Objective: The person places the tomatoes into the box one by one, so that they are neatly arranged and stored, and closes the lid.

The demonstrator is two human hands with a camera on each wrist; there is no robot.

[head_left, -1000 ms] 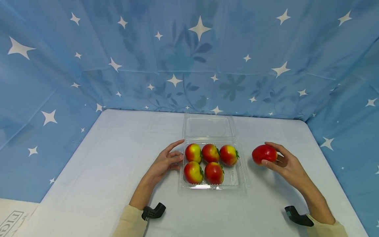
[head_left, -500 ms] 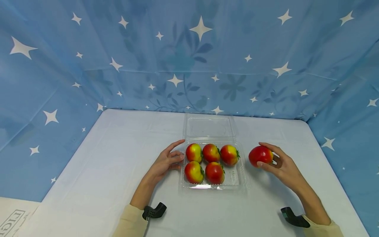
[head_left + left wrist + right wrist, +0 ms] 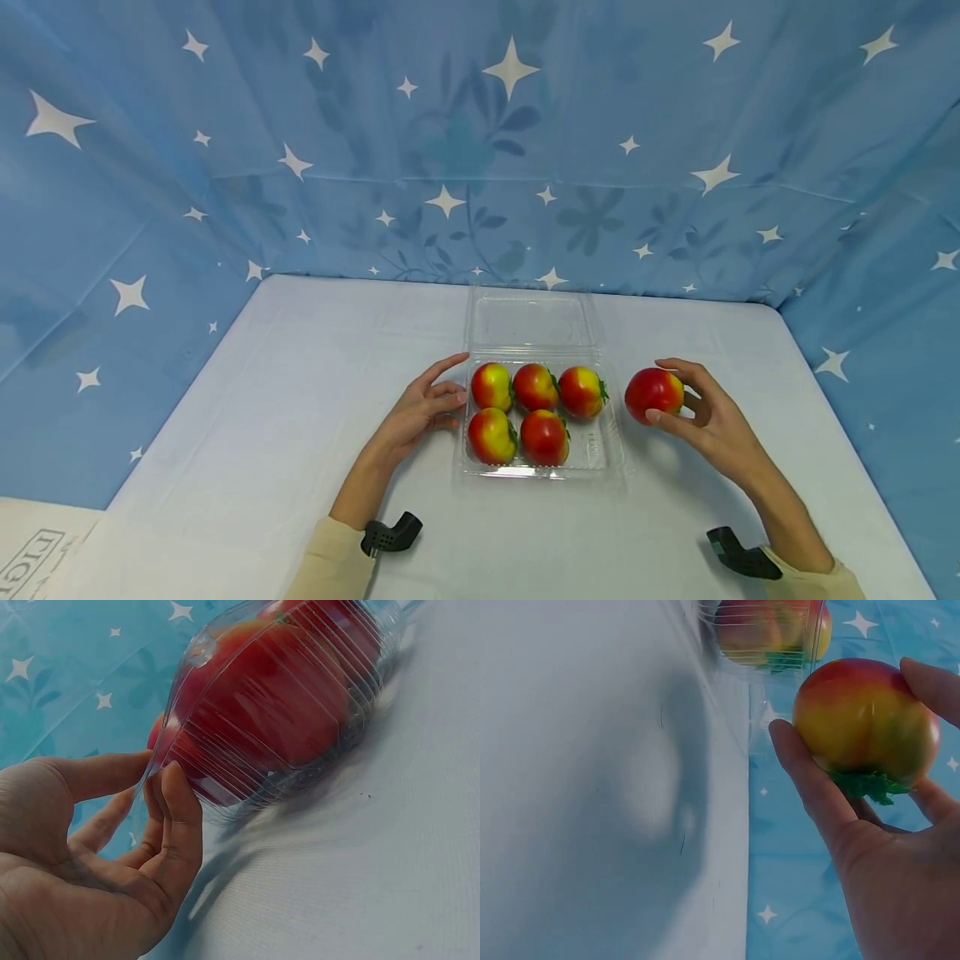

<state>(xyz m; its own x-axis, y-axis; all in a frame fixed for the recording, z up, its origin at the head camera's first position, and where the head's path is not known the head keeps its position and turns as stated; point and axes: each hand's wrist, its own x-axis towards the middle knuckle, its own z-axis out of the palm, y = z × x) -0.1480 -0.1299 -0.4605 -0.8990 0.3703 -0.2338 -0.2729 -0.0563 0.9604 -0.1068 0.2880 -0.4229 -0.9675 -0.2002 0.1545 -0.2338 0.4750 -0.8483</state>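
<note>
In the head view, a clear plastic clamshell container [image 3: 588,450] lies with its lid [image 3: 532,321] folded back. Several red-and-yellow tomatoes [image 3: 544,438] sit inside in two rows; the front right spot of the tray is bare. My left hand [image 3: 416,414] is at the container's left side, and the left wrist view shows its thumb and fingertips pinching the rim [image 3: 154,761]. To the right of the container, my right hand [image 3: 712,421] holds another tomato [image 3: 654,396] above the table between thumb and fingers. Its green leafy top [image 3: 870,786] faces the palm in the right wrist view.
A white cloth covers the table [image 3: 337,333]. Blue star-patterned curtain [image 3: 450,167] hangs behind and on both sides. A printed cardboard piece [image 3: 45,546] shows at the lower left. Each wrist wears a black camera mount [image 3: 390,533].
My right hand has moved left toward the container with the tomato, which has turned slightly in the view. The left hand and the container have stayed in place.
</note>
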